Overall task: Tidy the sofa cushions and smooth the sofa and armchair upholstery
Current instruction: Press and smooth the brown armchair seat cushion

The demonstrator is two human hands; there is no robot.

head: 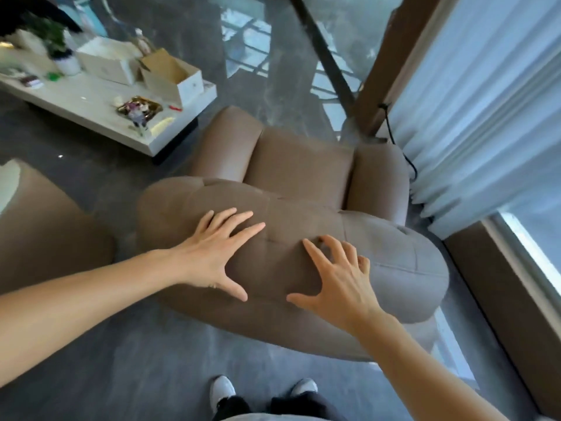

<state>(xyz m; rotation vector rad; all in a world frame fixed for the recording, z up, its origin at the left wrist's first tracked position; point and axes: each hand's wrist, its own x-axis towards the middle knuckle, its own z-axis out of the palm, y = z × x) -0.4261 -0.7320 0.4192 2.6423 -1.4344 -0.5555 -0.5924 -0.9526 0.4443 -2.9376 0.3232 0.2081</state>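
Note:
A brown upholstered armchair (pixel 297 165) stands below me, seen from behind its padded backrest (pixel 394 262). My left hand (pixel 212 253) lies flat on the top of the backrest with its fingers spread. My right hand (pixel 337 278) rests beside it, fingers apart and slightly bent, fingertips pressing the fabric near a stitched seam. Neither hand holds anything. The seat cushion and both armrests show beyond the backrest.
A low white coffee table (pixel 91 101) with open boxes, a potted plant and small items stands at the upper left. Part of a brown sofa (pixel 39 226) is at the left edge. White curtains (pixel 479 117) and a window sill are at the right. My feet show on the grey floor.

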